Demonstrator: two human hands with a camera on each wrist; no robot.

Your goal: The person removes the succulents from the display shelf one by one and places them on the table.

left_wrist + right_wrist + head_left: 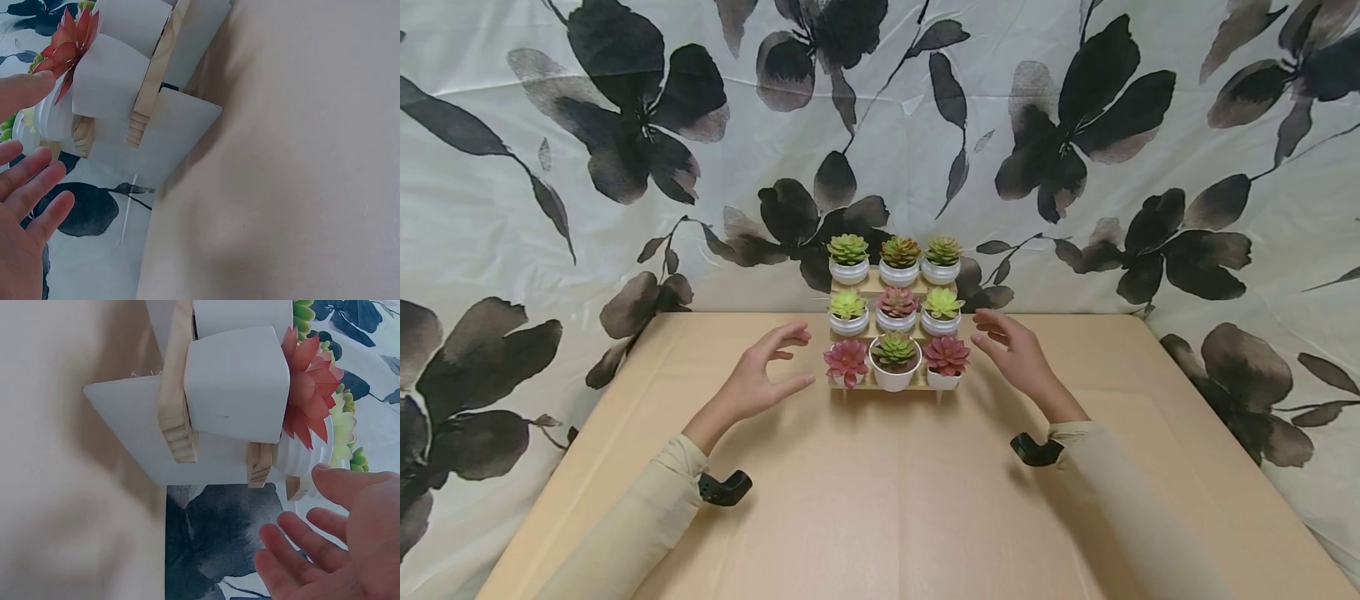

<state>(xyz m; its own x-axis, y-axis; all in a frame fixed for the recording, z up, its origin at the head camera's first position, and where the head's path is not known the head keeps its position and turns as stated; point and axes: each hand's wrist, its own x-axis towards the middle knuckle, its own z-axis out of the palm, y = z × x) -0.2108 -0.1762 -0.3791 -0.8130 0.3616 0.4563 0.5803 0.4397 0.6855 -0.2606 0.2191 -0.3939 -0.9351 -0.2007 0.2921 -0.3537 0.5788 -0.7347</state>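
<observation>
A tiered wooden stand (917, 385) holds three rows of small artificial succulents in white pots at the back of the table. Its front row has a red succulent (846, 362) on the left, a green succulent (895, 352) in the middle and another red succulent (947, 357) on the right. To the left of the stand is my left hand (758, 375), apart from it, fingers relaxed and holding nothing. My right hand (1018, 354) is likewise loose and bare on the other side. In both wrist views the stand's white side panels (187, 119) show beside the hands.
The stand rests on a pale wood-toned table (880, 500). Behind it hangs a white cloth with dark flowers (925, 150), close to the stand's back. Black wrist devices (725, 488) sit at both sleeve cuffs.
</observation>
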